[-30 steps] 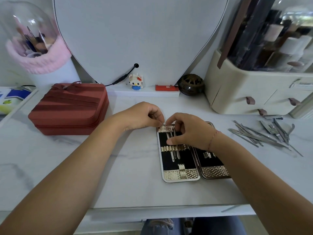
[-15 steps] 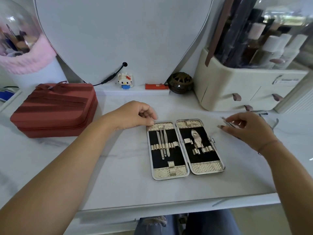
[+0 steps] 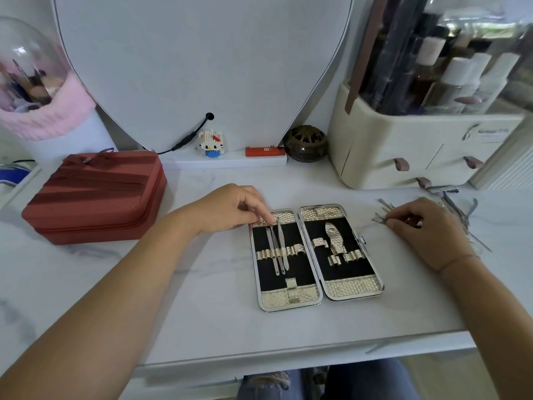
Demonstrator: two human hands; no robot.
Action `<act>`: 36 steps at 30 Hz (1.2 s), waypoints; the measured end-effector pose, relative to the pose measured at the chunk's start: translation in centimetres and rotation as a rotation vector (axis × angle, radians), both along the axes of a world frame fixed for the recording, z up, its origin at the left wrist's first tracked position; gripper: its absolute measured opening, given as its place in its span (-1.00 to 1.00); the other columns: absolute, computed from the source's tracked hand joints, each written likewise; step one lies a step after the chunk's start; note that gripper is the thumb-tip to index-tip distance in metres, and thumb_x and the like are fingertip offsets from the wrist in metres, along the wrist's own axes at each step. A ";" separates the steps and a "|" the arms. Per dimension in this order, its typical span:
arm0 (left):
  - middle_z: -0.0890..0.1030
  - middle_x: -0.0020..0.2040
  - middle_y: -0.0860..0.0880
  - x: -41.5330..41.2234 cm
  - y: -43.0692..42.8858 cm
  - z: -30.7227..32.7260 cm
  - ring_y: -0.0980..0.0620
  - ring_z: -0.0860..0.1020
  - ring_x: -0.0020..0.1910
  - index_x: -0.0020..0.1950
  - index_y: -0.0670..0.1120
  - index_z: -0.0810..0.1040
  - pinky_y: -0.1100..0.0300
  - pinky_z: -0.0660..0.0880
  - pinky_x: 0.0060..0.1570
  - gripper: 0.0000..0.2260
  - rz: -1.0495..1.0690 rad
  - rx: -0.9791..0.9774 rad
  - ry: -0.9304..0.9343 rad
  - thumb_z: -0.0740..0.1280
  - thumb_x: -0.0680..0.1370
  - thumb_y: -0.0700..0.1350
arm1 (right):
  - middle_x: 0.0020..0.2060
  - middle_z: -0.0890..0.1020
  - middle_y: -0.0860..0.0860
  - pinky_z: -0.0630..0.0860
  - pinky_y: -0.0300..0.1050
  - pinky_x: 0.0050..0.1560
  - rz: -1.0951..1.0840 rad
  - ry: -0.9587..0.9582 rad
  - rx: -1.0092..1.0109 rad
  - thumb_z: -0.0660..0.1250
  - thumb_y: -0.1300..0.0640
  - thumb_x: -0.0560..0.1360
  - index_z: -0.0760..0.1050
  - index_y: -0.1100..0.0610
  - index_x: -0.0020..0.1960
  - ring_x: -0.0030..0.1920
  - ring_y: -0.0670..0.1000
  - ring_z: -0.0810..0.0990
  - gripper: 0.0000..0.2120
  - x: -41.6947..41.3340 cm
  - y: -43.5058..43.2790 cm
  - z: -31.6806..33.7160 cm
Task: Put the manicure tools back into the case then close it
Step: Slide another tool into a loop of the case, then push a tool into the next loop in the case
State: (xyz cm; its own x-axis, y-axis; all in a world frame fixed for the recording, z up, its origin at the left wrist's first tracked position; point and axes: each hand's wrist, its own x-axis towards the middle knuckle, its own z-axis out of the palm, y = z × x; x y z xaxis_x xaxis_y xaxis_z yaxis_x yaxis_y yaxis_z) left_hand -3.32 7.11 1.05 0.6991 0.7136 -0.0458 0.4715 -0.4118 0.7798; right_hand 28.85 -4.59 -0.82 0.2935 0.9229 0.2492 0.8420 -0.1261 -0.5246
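Head view: the case (image 3: 317, 258) lies open mid-bench, left hand (image 3: 230, 209) steadying its far corner, right hand (image 3: 427, 226) fingers pinching one tool (image 3: 380, 218) from the tangled pile (image 3: 458, 215), which could snag neighbours.

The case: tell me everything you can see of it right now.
The case lies fully open and flat on the marble-look table, two hinged metal-rimmed halves with black lining and gold textured straps. The left half holds three slim tools, the right one clipper; other loops look empty. A clasp sits on its right edge. The left hand touches its top-left corner.
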 end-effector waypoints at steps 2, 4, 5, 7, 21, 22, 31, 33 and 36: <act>0.53 -0.08 0.07 -0.1 0.0 -0.1 0.30 0.45 -0.37 -0.07 -0.05 0.70 0.48 0.31 -0.38 -0.80 0.006 -0.021 -0.013 0.36 0.50 -0.32 | -0.18 0.56 0.07 0.30 -0.16 -0.13 0.009 0.008 -0.016 0.42 0.20 0.39 0.58 0.00 -0.20 -0.19 0.04 0.48 -0.90 0.0 0.1 0.1; 0.53 -0.09 0.08 -0.1 0.1 -0.1 0.27 0.44 -0.33 -0.07 -0.03 0.70 0.46 0.33 -0.35 -0.78 0.005 -0.019 -0.014 0.35 0.51 -0.33 | -0.19 0.56 0.07 0.29 -0.22 -0.20 0.014 0.008 -0.030 0.42 0.20 0.39 0.57 0.01 -0.22 -0.21 0.00 0.47 -0.89 0.0 0.2 0.3; 0.53 -0.11 0.11 -0.1 0.1 -0.2 0.25 0.44 -0.31 -0.05 -0.02 0.70 0.44 0.35 -0.32 -0.76 0.006 -0.011 -0.010 0.34 0.51 -0.33 | -0.20 0.56 0.07 0.29 -0.27 -0.22 0.012 0.004 -0.032 0.42 0.20 0.39 0.56 0.01 -0.23 -0.22 -0.02 0.46 -0.89 0.0 0.2 0.3; 0.53 -0.15 0.15 -0.1 0.2 -0.4 0.23 0.43 -0.27 0.03 0.00 0.68 0.42 0.38 -0.27 -0.71 0.016 -0.013 -0.015 0.32 0.51 -0.35 | -0.20 0.57 0.07 0.27 -0.38 -0.22 0.006 0.005 -0.020 0.42 0.20 0.39 0.55 0.01 -0.20 -0.23 -0.02 0.46 -0.90 0.0 0.2 0.4; 0.50 -0.07 0.07 0.1 -0.1 0.1 0.31 0.41 -0.35 0.06 -0.02 0.67 0.53 0.30 -0.33 -0.68 -0.052 -0.027 0.010 0.28 0.52 -0.40 | -0.16 0.57 0.06 0.30 -0.16 -0.10 0.012 0.021 0.007 0.41 0.22 0.40 0.61 0.05 -0.16 -0.17 0.06 0.50 -0.91 -0.3 -0.1 0.3; 0.51 -0.06 0.06 0.1 -0.1 0.0 0.31 0.41 -0.34 0.05 -0.02 0.67 0.53 0.30 -0.32 -0.68 -0.053 -0.026 0.011 0.28 0.52 -0.39 | -0.16 0.57 0.05 0.30 -0.16 -0.09 0.011 0.023 0.006 0.41 0.23 0.40 0.61 0.06 -0.16 -0.16 0.06 0.49 -0.92 -0.3 -0.1 0.3; 0.61 -0.17 0.12 0.2 0.3 -0.6 0.34 0.48 -0.32 0.03 0.01 0.63 0.50 0.39 -0.26 -0.77 0.091 -0.049 -0.055 0.38 0.49 -0.30 | -0.22 0.61 0.04 0.38 -0.36 -0.22 0.059 0.037 -0.146 0.44 0.22 0.39 0.60 0.08 -0.20 -0.21 -0.07 0.53 -0.94 0.5 0.9 1.7; 0.64 -0.21 0.13 0.4 0.3 -0.7 0.33 0.51 -0.30 -0.05 0.04 0.66 0.47 0.40 -0.19 -0.84 0.140 -0.005 -0.066 0.42 0.48 -0.21 | -0.34 0.60 0.00 0.37 -0.50 -0.33 0.071 0.068 -0.186 0.44 0.24 0.39 0.62 0.09 -0.21 -0.36 -0.18 0.51 -0.94 0.8 1.1 2.2; 0.64 -0.32 0.26 0.6 0.2 -0.6 0.35 0.54 -0.28 -0.23 0.12 0.65 0.51 0.38 -0.22 -0.88 0.189 0.071 -0.040 0.48 0.42 -0.11 | -0.38 0.63 0.07 0.36 -0.50 -0.41 0.064 0.094 -0.187 0.42 0.23 0.40 0.61 0.06 -0.23 -0.42 -0.09 0.50 -0.91 1.2 1.5 2.6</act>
